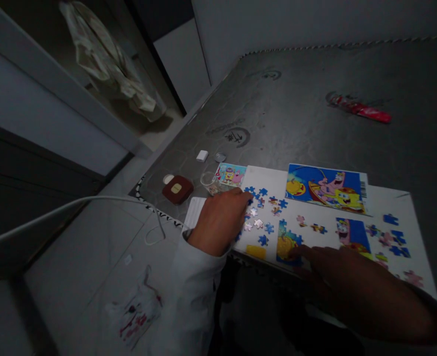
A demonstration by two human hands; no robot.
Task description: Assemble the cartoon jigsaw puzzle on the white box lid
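On a white board (325, 237), loose jigsaw pieces (258, 223) lie scattered beside partly joined cartoon sections. My left hand (220, 220) is at the board's left end, fingers curled together with the tips at several blue pieces; what they grip is hidden. The fingers of my right hand (339, 277) are closed at the lower right edge of a joined puzzle section (285, 240) in blue and yellow. Another joined section (353, 235) with a pink figure lies past that hand, partly covered by it. A picture card (327, 188) of the cartoon rests along the board's far edge.
The board sits on a dark grey mattress (296, 118). Left of it are a brown case (177, 189), a white adapter (202, 156) and a small cartoon card (230, 174). A red wrapper (370, 111) lies farther back. A white cable (92, 199) crosses above the floor, near a plastic bag (138, 311).
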